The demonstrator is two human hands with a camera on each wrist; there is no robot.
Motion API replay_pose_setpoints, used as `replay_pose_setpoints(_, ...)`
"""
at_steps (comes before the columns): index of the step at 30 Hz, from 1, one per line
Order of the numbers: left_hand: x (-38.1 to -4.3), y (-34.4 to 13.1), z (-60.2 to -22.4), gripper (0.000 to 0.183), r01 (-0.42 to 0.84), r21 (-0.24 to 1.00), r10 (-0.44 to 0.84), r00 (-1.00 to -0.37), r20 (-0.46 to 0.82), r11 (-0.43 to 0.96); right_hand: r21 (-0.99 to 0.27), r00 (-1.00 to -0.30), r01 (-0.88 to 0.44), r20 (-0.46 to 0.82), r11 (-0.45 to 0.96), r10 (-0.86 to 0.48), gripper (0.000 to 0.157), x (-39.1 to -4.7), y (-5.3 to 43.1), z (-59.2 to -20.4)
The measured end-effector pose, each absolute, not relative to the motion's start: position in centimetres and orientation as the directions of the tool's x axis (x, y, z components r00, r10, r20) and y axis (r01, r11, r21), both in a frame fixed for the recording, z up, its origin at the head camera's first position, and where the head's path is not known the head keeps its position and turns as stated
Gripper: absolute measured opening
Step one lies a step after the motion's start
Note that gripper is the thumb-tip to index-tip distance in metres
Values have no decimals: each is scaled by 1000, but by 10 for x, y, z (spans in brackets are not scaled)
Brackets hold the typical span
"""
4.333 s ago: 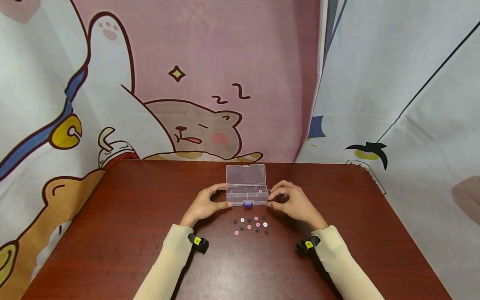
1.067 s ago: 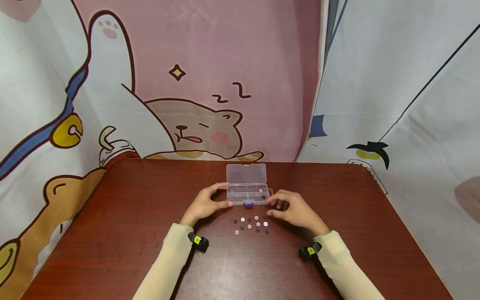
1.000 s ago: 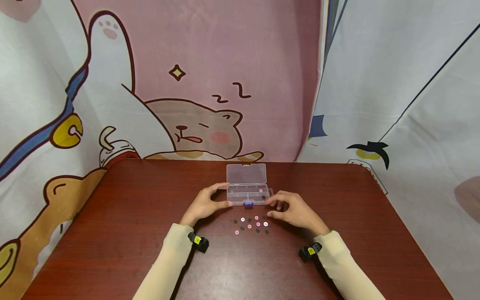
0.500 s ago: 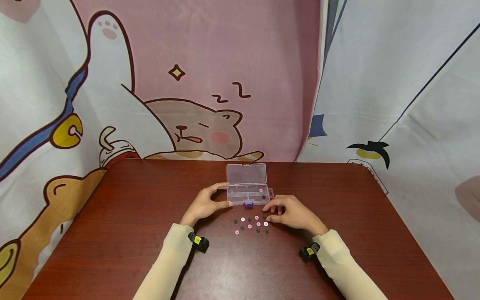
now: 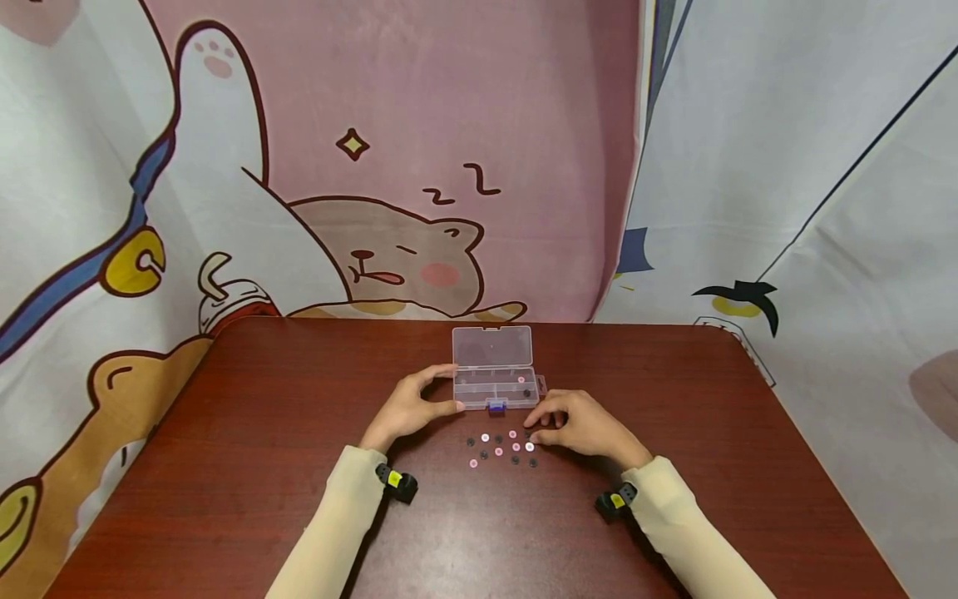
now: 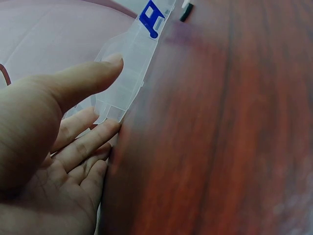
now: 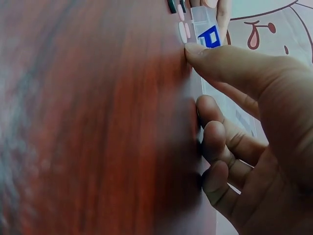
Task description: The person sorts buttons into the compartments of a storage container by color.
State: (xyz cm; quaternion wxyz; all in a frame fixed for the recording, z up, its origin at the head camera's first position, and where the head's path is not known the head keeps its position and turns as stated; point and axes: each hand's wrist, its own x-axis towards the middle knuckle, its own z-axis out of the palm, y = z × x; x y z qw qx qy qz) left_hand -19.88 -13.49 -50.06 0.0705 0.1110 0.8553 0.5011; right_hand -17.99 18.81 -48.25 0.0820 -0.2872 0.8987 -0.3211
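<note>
The left hand (image 5: 407, 409) braces the left end of the clear box (image 5: 494, 389): thumb on the front wall, fingers curled round the end, so this grip has hold of the box and pins it to the bench (image 5: 224, 466). The lid (image 5: 491, 346) lies open behind, the blue clasp (image 5: 495, 407) faces the person. Just in front of the box lie the discs (image 5: 500, 448), pink, white and dark, scattered loose and apart from one another. One pink and one dark disc already sit in the right-hand compartment. The right hand (image 5: 580, 424) hovers at the right edge of the scatter, thumb and fingers bent and closing toward the bench; whether this grip has a disc yet I cannot tell, since its wrist view hides the pads' contact. To do the pick well, I judge it best to press one fingertip on a single disc, slide it clear of its neighbours, then pinch, while the left hand holds the box steady
</note>
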Motion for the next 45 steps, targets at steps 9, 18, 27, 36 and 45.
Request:
replay_pose_setpoints(9, -199, -135, -501, 66, 117, 874, 259, -966, -10, 471, -628, -834, -458, 60, 629, -548, 12, -180, 184, -483)
replay_pose_setpoints(18, -198, -135, -500, 66, 117, 877, 262, -965, -10, 466, -643, -846, -435, 53, 630, -530, 10, -178, 182, -483)
replay_pose_setpoints(27, -197, -135, -499, 66, 136, 880, 268, -963, 10, 455, -635, -844, -447, 67, 630, -532, 11, -178, 184, -485)
replay_pose_setpoints(36, -198, -134, -498, 66, 132, 879, 271, -962, 4, 457, -633, -850, -441, 67, 636, -523, 11, -177, 182, -483)
replay_pose_setpoints(45, -196, -135, -497, 66, 128, 879, 269, -963, 0, 460, -649, -860, -419, 59, 635, -507, 11, -177, 183, -485)
